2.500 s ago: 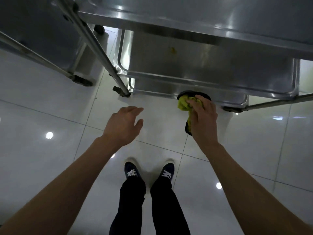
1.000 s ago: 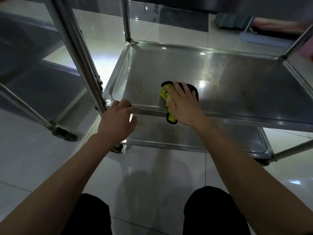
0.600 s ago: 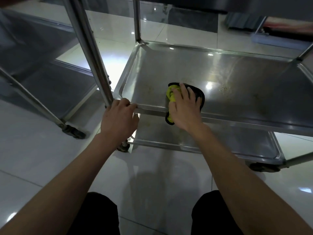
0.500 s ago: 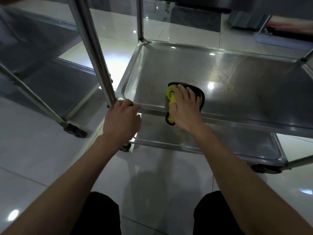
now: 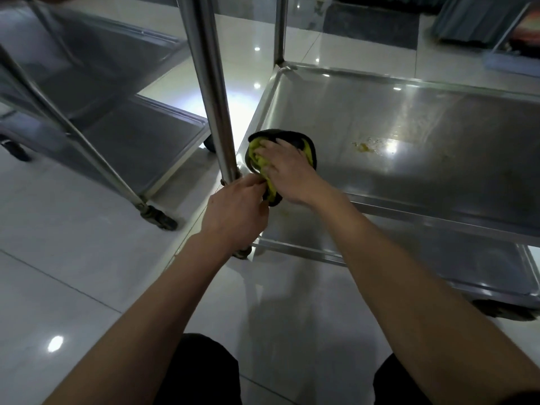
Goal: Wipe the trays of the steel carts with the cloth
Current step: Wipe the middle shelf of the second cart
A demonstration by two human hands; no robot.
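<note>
Nearest, at 6 o'clock, two dark-clad knees (image 5: 201,372) sit over the pale tiled floor (image 5: 73,258), and both bare forearms reach up toward the middle.

The left hand (image 5: 233,211) is at the near left corner of the tray (image 5: 423,118), right at the foot of the post (image 5: 210,83). Its fingers are curled, and they seem to pinch the near end of the cloth (image 5: 263,159), though the hand hides its own fingertips, so the hold is not certain.

The right hand (image 5: 287,171) lies just beyond, at 12 o'clock from the left one, fingers spread and nearly straight, pressing flat on the cloth. The cloth is yellow-green with a dark outer side, bunched on the tray's near left corner and hanging over its front rim.

At 3 o'clock from the cloth, well apart from it, a yellowish smear (image 5: 363,147) lies on the tray. Below the tray is a lower tray (image 5: 438,258) of the same cart.

Farther off at 10 o'clock stands a second cart (image 5: 131,127), its shelves steel and its caster (image 5: 159,220) on the floor.
</note>
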